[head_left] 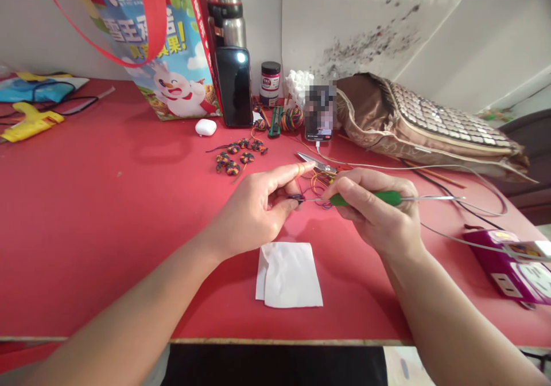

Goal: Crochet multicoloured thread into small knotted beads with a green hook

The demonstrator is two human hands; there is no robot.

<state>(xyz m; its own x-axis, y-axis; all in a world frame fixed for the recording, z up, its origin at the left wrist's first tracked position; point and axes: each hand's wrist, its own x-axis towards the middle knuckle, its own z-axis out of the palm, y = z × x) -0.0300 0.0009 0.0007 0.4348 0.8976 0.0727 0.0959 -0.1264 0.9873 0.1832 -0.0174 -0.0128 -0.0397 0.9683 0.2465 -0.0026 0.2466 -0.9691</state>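
In my right hand (379, 208) is a crochet hook (390, 198) with a green handle, its thin metal tip pointing left. My left hand (262, 205) pinches a small dark piece of crochet (296, 198) between thumb and fingers, and the hook's tip meets it there. Orange yarn is wound round the left index finger, which stretches out to the right. Loose multicoloured yarn (321, 188) lies behind and between the hands. Scissors (316, 161) rest just beyond, their handles partly hidden by my right hand. How the hook sits in the stitches is too small to tell.
A folded white tissue (293, 274) lies in front of me. Several small crocheted pieces (232, 159) lie behind my left hand. Farther back stand a black phone (233, 88), a lit phone (318, 116) and a gift bag (172, 59). A purple power strip (495, 260) and cables are at right.
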